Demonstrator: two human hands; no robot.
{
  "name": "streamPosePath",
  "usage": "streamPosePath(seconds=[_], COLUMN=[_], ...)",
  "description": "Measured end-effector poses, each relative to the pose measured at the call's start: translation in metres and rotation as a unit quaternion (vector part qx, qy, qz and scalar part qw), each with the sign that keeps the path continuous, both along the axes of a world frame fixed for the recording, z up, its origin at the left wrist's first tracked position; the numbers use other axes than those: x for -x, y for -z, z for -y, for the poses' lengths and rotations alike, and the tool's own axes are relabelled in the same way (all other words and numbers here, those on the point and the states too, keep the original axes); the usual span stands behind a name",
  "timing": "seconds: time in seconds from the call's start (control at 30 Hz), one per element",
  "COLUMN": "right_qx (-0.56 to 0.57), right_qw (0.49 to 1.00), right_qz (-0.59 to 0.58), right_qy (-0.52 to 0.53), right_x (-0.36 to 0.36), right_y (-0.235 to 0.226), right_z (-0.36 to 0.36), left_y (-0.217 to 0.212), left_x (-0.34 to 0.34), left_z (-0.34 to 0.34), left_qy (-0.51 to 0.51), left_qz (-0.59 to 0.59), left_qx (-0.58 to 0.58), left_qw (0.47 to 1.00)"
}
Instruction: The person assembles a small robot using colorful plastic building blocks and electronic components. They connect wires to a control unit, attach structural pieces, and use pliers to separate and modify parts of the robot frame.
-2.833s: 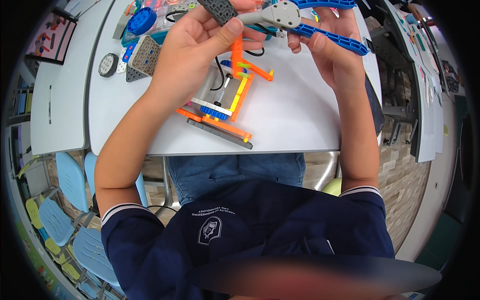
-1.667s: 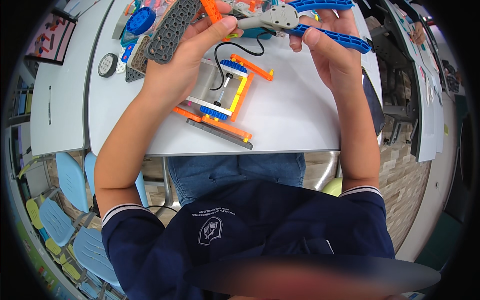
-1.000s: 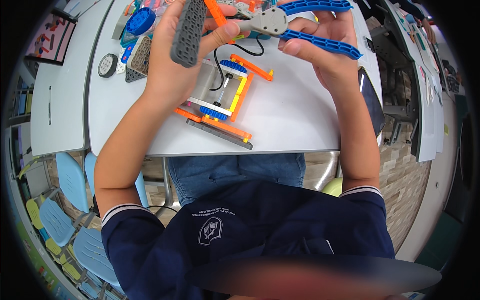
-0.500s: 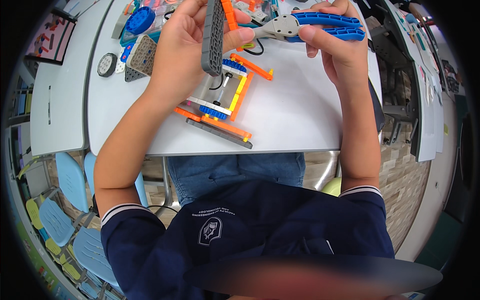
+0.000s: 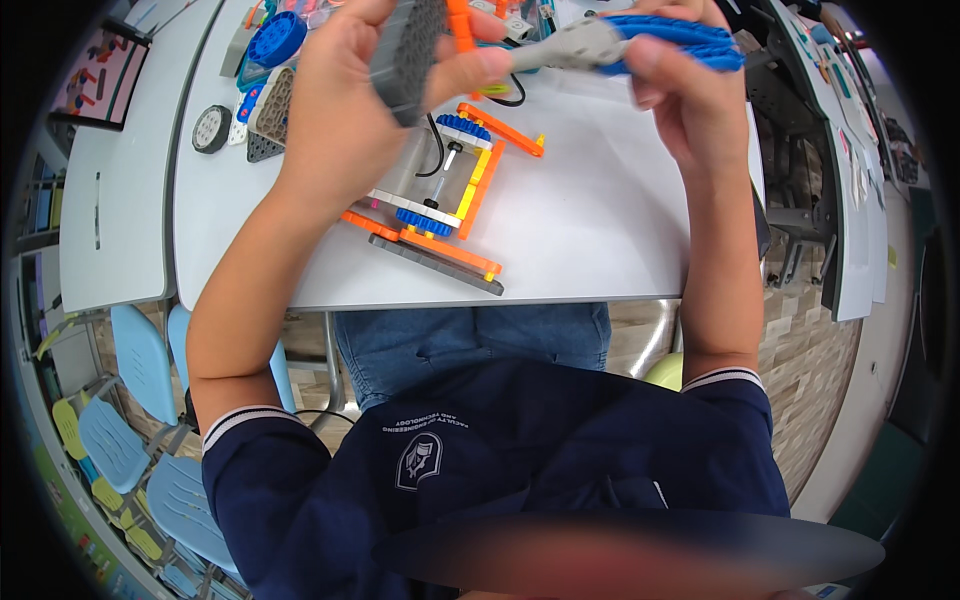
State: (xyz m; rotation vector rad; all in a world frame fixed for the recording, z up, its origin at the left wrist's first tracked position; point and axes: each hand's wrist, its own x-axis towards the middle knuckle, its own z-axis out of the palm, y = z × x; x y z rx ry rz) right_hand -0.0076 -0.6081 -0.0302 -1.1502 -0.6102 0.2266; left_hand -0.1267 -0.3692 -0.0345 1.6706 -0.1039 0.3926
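Up at the far side of the table, my left hand (image 5: 340, 125) is closed around a dark grey lattice-sided toy building plate (image 5: 408, 62), with an orange beam (image 5: 461, 40) standing beside it. In my right hand (image 5: 695, 100) are grey-nosed pliers (image 5: 580, 46) with blue handles, smeared by motion. Their jaw tips reach my left thumb; whether they grip a part there cannot be made out. Below the hands lies a half-built frame (image 5: 482, 185) of orange, yellow and white beams with blue gears. A long dark grey beam (image 5: 440, 265) joins its near side.
At the back left, a blue wheel (image 5: 277, 40), a grey tyre-like disc (image 5: 211, 130) and a beige block (image 5: 270, 112) sit by a parts tray holding several pieces. A black cable (image 5: 432, 150) runs by the frame. Light blue chairs (image 5: 143, 360) stand left of the table.
My right hand and the pliers have moved slightly right, the handles tilting. My left hand has shifted a little left with the grey plate, which has risen and turned slightly.
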Motion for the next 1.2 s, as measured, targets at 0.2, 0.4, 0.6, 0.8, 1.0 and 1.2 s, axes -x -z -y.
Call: streamPosePath(seconds=[0.2, 0.4, 0.6, 0.8, 1.0, 1.2], right_qx=[-0.065, -0.020, 0.000, 0.033, 0.020, 0.018], right_qw=[0.994, 0.997, 0.997, 0.996, 0.998, 0.999], right_qz=[-0.041, -0.074, -0.067, -0.077, -0.058, -0.028], right_qy=[0.080, 0.025, 0.025, 0.025, -0.017, 0.006], right_x=[-0.012, -0.010, -0.004, 0.001, 0.001, 0.013], right_y=[-0.006, 0.023, 0.020, 0.021, 0.023, 0.012], right_z=[0.011, 0.007, -0.001, -0.002, -0.005, -0.016], left_y=[-0.006, 0.005, 0.022, 0.026, 0.027, 0.028], left_x=[0.000, -0.003, -0.006, -0.007, -0.006, -0.007], left_z=[0.002, 0.001, 0.000, -0.001, -0.001, -0.003], left_qy=[-0.052, 0.013, 0.039, 0.035, 0.013, -0.009], left_qz=[-0.009, -0.050, -0.009, -0.031, -0.035, -0.032], left_qx=[0.034, 0.118, 0.041, 0.031, -0.002, 0.014], left_qw=[0.998, 0.992, 0.998, 0.998, 0.999, 0.999])
